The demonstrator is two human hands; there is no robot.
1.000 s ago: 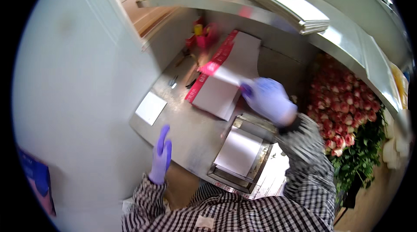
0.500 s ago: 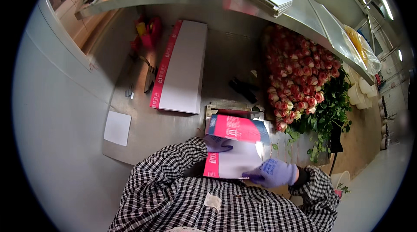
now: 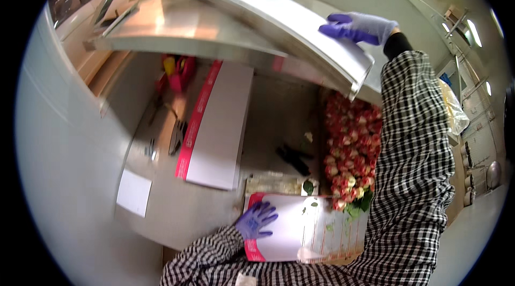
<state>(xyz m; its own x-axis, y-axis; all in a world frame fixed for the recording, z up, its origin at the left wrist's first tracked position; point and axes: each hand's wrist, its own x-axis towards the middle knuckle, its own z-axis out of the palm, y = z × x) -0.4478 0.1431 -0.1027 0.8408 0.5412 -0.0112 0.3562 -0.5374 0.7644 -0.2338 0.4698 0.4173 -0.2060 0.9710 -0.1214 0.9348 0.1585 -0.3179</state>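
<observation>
My left hand, in a purple glove, lies flat with spread fingers on the left part of a white sheet with a pink border at the bench's near edge. My right hand, gloved too, reaches up to the shelf. Its fingers stretch out over the right end of a stack of long white sheets and grip nothing that I can make out. Just beyond the near sheet is a metal plate with a loose green leaf by it.
Another white sheet with a pink border lies left of centre. A black-handled tool is beside it. Pink-edged roses are piled at the right, partly behind my right arm. The metal shelf edge overhangs the bench. A small white paper lies far left.
My right hand has risen from the near sheet's corner to the stack on the shelf. The pink and blue printed flap over my left hand is gone from sight; the left palm now lies flat.
</observation>
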